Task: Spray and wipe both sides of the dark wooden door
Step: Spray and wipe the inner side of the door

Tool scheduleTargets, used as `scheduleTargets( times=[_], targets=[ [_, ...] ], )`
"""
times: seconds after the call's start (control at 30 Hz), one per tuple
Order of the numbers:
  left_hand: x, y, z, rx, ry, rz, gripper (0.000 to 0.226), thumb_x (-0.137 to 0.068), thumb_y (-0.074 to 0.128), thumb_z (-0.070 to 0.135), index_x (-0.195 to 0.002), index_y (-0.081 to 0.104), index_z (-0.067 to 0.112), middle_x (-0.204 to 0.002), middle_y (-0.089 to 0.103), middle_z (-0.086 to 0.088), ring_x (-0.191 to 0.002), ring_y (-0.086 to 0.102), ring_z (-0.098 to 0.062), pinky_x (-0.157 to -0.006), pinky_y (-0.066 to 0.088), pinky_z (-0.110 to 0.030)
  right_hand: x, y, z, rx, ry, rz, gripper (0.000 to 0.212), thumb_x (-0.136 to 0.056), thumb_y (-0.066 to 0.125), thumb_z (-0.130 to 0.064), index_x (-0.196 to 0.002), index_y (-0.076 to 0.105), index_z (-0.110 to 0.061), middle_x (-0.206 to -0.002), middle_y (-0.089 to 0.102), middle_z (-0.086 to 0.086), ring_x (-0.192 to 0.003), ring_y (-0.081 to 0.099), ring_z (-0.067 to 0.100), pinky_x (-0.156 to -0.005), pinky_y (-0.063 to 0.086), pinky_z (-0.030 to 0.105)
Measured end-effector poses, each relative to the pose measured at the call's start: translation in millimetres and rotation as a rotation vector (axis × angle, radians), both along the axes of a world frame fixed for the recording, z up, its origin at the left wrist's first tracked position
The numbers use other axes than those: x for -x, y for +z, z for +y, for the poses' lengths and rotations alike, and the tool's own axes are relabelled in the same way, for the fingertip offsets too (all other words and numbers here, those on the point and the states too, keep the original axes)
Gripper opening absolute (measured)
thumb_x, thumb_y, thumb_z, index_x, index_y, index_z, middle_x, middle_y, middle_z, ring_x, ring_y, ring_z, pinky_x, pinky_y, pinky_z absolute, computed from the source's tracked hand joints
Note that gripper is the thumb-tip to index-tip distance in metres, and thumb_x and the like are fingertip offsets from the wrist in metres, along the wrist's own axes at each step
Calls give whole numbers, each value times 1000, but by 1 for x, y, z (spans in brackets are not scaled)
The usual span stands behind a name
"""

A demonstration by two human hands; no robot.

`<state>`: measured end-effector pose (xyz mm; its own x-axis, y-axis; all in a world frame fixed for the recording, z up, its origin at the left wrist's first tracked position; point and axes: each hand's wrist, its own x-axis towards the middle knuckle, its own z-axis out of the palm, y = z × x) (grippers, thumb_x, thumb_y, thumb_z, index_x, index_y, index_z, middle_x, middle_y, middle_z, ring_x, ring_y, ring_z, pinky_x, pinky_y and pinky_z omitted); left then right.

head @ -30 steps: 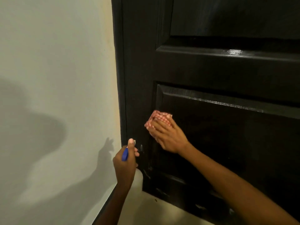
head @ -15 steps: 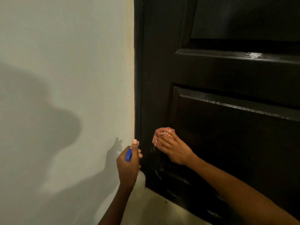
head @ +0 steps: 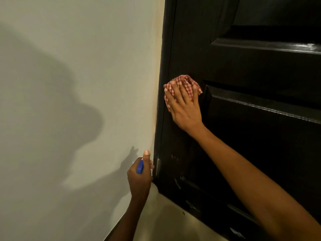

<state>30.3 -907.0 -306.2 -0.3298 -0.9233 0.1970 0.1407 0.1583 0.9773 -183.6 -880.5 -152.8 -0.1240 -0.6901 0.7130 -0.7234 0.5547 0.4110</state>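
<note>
Right hand has slid the cloth up the door stile, fingers flat to press it; left hand grips the sprayer low by the wall, ready to respray.

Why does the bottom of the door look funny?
The door shows pale scuffs and chipped-looking marks low down near its edge, around, bright against the dark wood. They could be worn paint or wet streaks; I cannot tell which.

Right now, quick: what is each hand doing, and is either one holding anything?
Left hand: grips a blue spray bottle, thumb up.
Right hand: fingers straight, pressing a red checked cloth flat against the dark door.
</note>
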Motion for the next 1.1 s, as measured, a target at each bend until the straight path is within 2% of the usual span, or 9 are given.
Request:
scheduleTargets(
  times=[0.1,0.17,0.23,0.33,0.43,0.6,0.77,0.93,1.1],
  targets=[
    [5,-15,-5,-34,-56,9,49,-96,48,50,-83,71,9,-69,69,-7,-60,64,-27,-60,58,-40,1,-64,3,-154,11,-14,69,-101,43,-36,-160,13,-18,-167,5,15,-154,2,34,-120,-9,60],
    [4,-31,-6,-69,-110,17,54,-97,44,48,-87,72,2,-73,71,-13,-63,66,-23,-59,54,-20,1,-122,12,-308,7,-57,75,-99,45,-33,-161,6,-16,-167,-5,15,-153,-10,34,-117,-20,59],
    [1,-52,-7,-109,-141,4,58,-96,42,48,-90,72,-1,-76,71,-16,-63,66,-16,-57,49,-12,2,-180,21,-411,20,-95,76,-98,46,-28,-161,5,-15,-167,-6,15,-152,-12,34,-113,-26,57],
    [2,-87,-6,-142,-215,-59,58,-93,43,53,-92,72,2,-74,71,-15,-61,65,-17,-54,50,-19,3,-270,32,-565,-4,-124,78,-95,52,-21,-160,9,-14,-167,2,15,-154,1,35,-112,-25,55],
    [-2,-124,-2,-130,-250,-79,53,-97,46,50,-89,71,4,-73,69,-14,-62,62,-22,-53,50,-25,6,-353,33,-766,-8,-86,86,-94,56,-19,-160,2,-11,-167,-4,15,-153,-3,37,-110,-29,57],
    [-29,-188,13,-157,-258,-181,62,-95,44,63,-86,72,8,-77,71,-8,-66,65,-25,-56,53,-29,0,-449,42,-1084,-62,2,74,-95,54,-21,-159,18,-13,-167,8,10,-154,2,33,-105,-36,56],
    [-51,-230,21,-207,-204,-162,49,-93,46,55,-94,73,15,-76,70,-11,-70,66,-29,-54,52,-37,-15,-468,36,-851,-232,55,63,-102,38,-37,-159,11,-35,-164,-22,9,-146,-30,40,-110,-33,56],
    [-41,-243,24,-235,-203,-155,51,-90,47,59,-91,73,15,-76,70,-10,-70,66,-27,-53,52,-34,-11,-422,29,-538,-24,-155,74,-91,51,-20,-159,22,-16,-167,13,11,-154,8,31,-122,-13,51],
    [-11,-217,8,-170,-196,-129,66,-85,44,65,-83,71,5,-74,69,-11,-64,63,-20,-52,51,-22,-6,-354,24,-274,-38,-202,74,-95,50,-29,-160,17,-21,-168,3,7,-154,-5,24,-121,-14,52]
  ],
)
